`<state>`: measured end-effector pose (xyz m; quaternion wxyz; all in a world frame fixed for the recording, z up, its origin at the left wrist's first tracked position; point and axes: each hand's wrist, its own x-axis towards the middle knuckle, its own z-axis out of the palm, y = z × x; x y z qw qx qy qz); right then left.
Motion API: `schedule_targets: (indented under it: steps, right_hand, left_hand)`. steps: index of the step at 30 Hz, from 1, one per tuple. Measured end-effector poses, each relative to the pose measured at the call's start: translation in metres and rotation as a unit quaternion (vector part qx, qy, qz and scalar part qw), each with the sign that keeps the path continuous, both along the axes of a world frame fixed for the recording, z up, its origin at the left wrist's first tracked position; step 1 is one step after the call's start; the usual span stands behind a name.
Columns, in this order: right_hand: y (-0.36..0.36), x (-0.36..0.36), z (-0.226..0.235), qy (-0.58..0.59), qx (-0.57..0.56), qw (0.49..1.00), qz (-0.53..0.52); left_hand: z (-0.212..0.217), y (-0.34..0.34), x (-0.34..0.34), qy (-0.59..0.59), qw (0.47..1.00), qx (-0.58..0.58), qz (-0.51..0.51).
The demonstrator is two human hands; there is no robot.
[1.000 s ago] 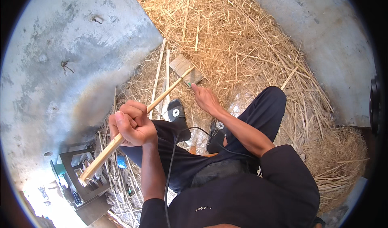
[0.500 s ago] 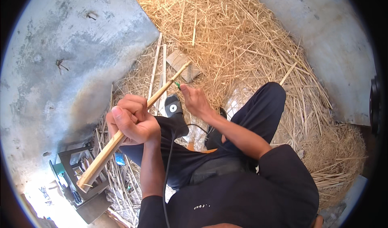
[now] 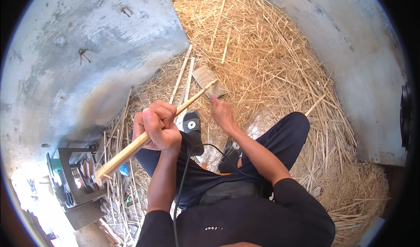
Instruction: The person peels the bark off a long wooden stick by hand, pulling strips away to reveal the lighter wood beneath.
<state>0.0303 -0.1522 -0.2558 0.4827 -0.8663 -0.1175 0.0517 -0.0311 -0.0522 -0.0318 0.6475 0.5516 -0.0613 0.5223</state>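
Observation:
A long, pale yellow wooden stick (image 3: 120,160) slants across in front of me, its thick end at the lower left and its tapered end at the upper right. My left hand (image 3: 157,126) is closed in a fist around its middle. Near the tapered tip is my right hand (image 3: 222,115), its fingers closed on a small knife-like tool (image 3: 215,89). Most of that tool is hidden by the fingers, and its exact shape is hard to make out. Whether it touches the stick I cannot tell.
Straw-like shavings (image 3: 258,45) cover the floor, with long thin strips (image 3: 186,78) among them. A flat board piece (image 3: 202,75) lies beyond the stick's tip. Grey walls (image 3: 109,50) rise on both sides. A dark frame-like stand (image 3: 70,177) is at the lower left. A black cable crosses my lap.
The whole view has shifted, so the scene sits lower and farther right. My right hand has moved closer to the stick's tapered tip. My left hand keeps its grip.

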Motion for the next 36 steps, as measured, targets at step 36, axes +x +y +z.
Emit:
schedule_targets:
  steps: [36]
  right_hand:
    - [-0.049,0.043,-0.126,0.148,-0.166,0.973,-0.066]
  left_hand:
    - [0.001,0.019,0.004,-0.002,0.999,-0.028,0.017]
